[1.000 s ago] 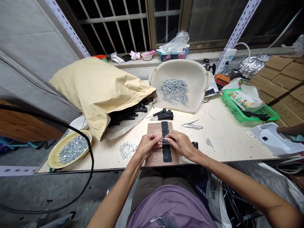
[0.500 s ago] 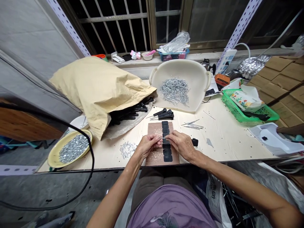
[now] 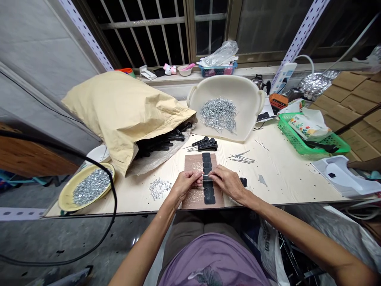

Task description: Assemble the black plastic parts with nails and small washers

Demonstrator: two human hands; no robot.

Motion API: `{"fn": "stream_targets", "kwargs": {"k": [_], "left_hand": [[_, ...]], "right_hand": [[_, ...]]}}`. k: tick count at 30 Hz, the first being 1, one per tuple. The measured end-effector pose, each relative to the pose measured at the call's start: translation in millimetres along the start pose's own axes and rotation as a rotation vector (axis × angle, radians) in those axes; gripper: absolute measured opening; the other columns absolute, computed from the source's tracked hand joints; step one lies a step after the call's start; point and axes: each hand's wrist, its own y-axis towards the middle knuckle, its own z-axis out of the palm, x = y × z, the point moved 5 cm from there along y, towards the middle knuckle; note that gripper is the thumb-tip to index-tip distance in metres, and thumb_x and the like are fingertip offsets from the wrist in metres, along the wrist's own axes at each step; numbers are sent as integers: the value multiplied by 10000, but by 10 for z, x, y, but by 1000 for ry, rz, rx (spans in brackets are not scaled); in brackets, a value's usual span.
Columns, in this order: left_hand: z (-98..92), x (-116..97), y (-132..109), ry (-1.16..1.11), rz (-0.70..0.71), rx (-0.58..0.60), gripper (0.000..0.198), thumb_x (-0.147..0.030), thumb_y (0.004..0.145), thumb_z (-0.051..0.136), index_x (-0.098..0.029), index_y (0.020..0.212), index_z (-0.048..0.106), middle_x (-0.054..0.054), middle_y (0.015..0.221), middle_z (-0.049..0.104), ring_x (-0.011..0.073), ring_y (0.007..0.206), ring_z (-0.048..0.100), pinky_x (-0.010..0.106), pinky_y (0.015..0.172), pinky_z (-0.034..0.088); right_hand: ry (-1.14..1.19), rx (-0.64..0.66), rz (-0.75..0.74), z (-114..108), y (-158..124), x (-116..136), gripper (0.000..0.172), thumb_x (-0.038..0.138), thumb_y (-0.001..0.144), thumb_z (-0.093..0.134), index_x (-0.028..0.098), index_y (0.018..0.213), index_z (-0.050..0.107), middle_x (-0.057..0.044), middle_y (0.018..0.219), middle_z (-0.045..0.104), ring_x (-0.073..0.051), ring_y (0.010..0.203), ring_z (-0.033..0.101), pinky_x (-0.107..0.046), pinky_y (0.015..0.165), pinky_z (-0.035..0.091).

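Over the brown board (image 3: 193, 163), my left hand (image 3: 186, 184) and my right hand (image 3: 228, 181) face each other with pinched fingers. A thin metal pin (image 3: 205, 175) spans the small gap between their fingertips, an end at each hand. Whether a small part sits on the pin is too small to tell. Beneath the hands runs a column of black rounded pads (image 3: 209, 191) along the board. A black piece (image 3: 243, 182) lies just right of my right hand. Small metal washers (image 3: 160, 188) are scattered to the left of my left hand.
Behind the board lie black plastic parts with pins (image 3: 208, 144) and loose pins (image 3: 241, 157). A white basin (image 3: 247, 115) holds many pins. At left are a yellow dish (image 3: 64, 198) of washers and a paper sack (image 3: 119, 107) of black parts. A green basket (image 3: 285, 137) stands right.
Both hands stay pinched at the pin, with the fingertips slightly farther apart and more of the pin showing. The whole view has shifted very slightly.
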Motion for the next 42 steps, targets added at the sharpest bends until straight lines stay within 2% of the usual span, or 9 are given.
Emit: {"fn": "stream_targets", "kwargs": {"k": [4, 7, 12, 15, 23, 28, 33, 38, 42], "left_hand": [[-20, 18, 32, 29, 10, -72, 459, -505, 725, 662, -78, 890, 685, 38, 701, 604, 73, 547, 540, 246, 588, 515], [-106, -50, 40, 354, 152, -236, 497, -534, 833, 500, -105, 1013, 677, 47, 745, 580, 117, 590, 553, 294, 578, 524], [-83, -132, 13, 1100, 598, -365, 404, -381, 920, 402, -178, 1222, 578, 119, 1221, 551, 275, 1192, 447, 467, 998, 398], [-64, 0, 75, 1271, 639, -291, 422, -319, 938, 359, -160, 1310, 481, 117, 1388, 443, 286, 1336, 298, 490, 1071, 315], [-113, 132, 171, 1356, 620, -312, 437, -286, 950, 324, -166, 1364, 390, 138, 1427, 403, 274, 1366, 270, 528, 1077, 287], [-123, 162, 180, 1365, 590, -314, 442, -275, 949, 329, -157, 1372, 383, 144, 1430, 400, 283, 1370, 259, 543, 1080, 267], [-129, 186, 186, 1356, 596, -320, 441, -249, 952, 312, -167, 1380, 373, 135, 1441, 385, 273, 1380, 234, 548, 1089, 244], [-131, 198, 186, 1350, 580, -313, 442, -247, 956, 294, -154, 1381, 373, 142, 1435, 393, 266, 1382, 231, 538, 1099, 227], [-132, 209, 186, 1363, 587, -319, 443, -237, 957, 285, -149, 1384, 365, 136, 1445, 378, 262, 1390, 206, 528, 1102, 228]], "right_hand": [[7, -27, 6, -24, 3, -70, 207, 339, 933, 445, 238, 933, 626, -13, 892, 586, -121, 786, 579, -227, 684, 432], [-35, -52, 3, -52, 28, -167, 218, 351, 933, 445, 236, 943, 631, -12, 898, 582, -114, 773, 576, -217, 642, 419], [-234, -62, -15, -72, 250, -434, 257, 357, 939, 431, 211, 926, 642, -24, 877, 579, -118, 736, 551, -218, 561, 358], [-323, -67, -76, -41, 404, -557, 251, 324, 938, 441, 190, 864, 639, -33, 844, 579, -130, 738, 528, -232, 578, 340], [-262, 137, -540, 165, 199, -403, 243, 154, 948, 382, 180, 903, 620, -24, 771, 584, -136, 726, 475, -249, 598, 350], [-218, 0, -294, 82, 341, -559, 271, 217, 954, 374, 167, 862, 624, -52, 783, 588, -154, 733, 481, -252, 552, 378], [-136, 253, -604, 232, 182, -422, 315, 203, 966, 319, 198, 921, 631, -28, 752, 590, -136, 718, 498, -259, 575, 424], [-201, 80, -315, 63, 472, -584, 366, 266, 978, 295, 153, 899, 634, -60, 801, 600, -149, 749, 498, -260, 555, 427], [-142, 283, -604, 166, 269, -393, 329, 196, 972, 304, 182, 926, 629, -21, 764, 592, -132, 728, 492, -250, 575, 432]]}}
